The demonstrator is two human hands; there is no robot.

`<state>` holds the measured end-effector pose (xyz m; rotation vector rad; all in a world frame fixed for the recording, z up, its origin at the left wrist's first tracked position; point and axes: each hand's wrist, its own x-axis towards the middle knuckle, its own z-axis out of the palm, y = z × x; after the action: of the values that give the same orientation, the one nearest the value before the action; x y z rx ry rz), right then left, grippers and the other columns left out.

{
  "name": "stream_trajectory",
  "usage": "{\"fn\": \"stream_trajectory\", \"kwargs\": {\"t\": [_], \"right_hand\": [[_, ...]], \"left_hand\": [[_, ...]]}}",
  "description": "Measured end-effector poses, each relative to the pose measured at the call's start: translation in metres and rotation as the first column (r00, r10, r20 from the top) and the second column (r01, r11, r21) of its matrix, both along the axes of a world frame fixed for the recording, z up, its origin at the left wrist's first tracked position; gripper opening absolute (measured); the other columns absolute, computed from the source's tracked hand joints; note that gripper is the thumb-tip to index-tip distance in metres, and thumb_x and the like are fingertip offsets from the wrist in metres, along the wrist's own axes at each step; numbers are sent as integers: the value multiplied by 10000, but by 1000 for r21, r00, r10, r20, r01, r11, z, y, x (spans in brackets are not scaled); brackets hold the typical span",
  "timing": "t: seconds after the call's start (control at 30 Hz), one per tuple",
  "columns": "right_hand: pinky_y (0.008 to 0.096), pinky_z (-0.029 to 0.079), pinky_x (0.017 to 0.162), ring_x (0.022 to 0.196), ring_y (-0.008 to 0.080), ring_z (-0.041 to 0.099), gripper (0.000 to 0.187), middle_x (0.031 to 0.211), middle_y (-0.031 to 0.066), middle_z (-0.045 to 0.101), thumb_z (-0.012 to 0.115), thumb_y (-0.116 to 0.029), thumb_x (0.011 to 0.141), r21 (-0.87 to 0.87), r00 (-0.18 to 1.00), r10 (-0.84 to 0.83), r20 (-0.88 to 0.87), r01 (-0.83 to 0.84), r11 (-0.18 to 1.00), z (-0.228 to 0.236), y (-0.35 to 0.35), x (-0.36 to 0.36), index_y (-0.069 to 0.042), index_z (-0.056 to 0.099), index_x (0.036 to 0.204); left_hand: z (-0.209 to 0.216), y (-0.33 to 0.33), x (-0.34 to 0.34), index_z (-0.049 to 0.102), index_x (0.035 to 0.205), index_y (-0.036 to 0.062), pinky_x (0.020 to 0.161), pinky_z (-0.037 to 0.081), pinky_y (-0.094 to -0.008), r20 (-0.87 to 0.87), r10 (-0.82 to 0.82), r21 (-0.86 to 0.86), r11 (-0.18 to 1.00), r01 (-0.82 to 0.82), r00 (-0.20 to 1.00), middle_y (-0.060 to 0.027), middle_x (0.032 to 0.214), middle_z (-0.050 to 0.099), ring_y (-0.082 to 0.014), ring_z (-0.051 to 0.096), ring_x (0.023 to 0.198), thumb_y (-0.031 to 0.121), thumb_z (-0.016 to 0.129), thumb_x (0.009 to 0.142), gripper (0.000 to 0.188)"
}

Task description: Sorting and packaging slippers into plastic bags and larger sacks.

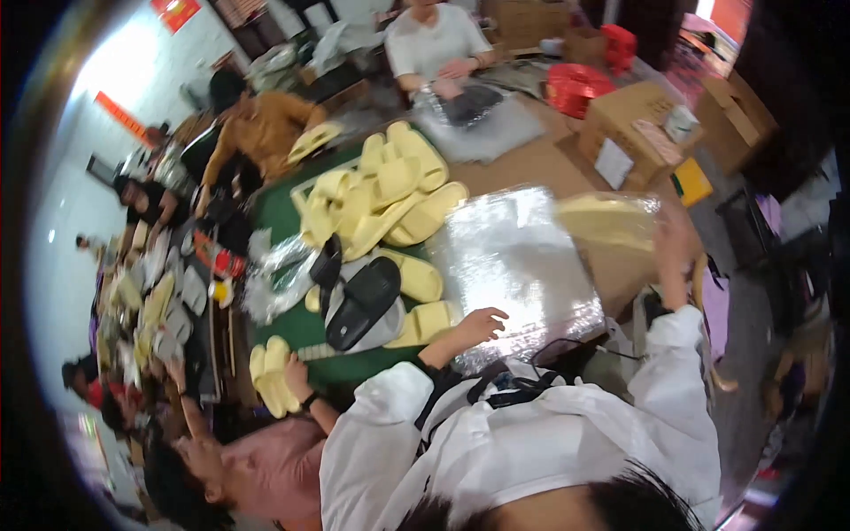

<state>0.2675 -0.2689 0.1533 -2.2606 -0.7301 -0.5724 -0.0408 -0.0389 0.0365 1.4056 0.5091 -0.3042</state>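
Note:
On the right, my right hand (675, 243) grips the end of a clear plastic bag with pale yellow slippers (606, 219) inside; both are smeared by motion. My left hand (478, 327) is above the near edge of a shiny stack of clear plastic bags (513, 257), its fingers apart and nothing in them. Left of the stack, a black slipper (365, 301) lies on a grey one, with yellow slippers (429, 323) around it. Beyond is a heap of yellow slippers (376, 186) on the green table top (279, 208).
At the back right stand a cardboard box (633, 124) and a roll of red twine (577, 88). Across the table a person in white (438, 44) handles a dark bagged item. At my left, a person in pink holds a yellow slipper pair (274, 376). Others sit farther left.

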Motion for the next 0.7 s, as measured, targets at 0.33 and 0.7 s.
{"fn": "stream_trajectory", "kwargs": {"t": [0.33,0.7], "right_hand": [[365,417,803,879,326,552,274,941,176,583,535,21,663,-608,978,81,-190,-182,772,-101,-95,50,-23,599,926],[351,404,834,951,326,511,236,989,164,555,569,-70,737,-136,636,616,-465,-739,660,-143,87,-55,-8,568,965]], "left_hand": [[-8,12,-27,548,1024,20,570,451,-271,2,184,68,981,-184,983,-89,785,585,-150,555,642,92,511,751,285],[-11,14,-40,515,1078,52,646,430,-241,-32,218,107,971,-214,975,-58,854,564,-133,542,738,135,474,823,272]]}}
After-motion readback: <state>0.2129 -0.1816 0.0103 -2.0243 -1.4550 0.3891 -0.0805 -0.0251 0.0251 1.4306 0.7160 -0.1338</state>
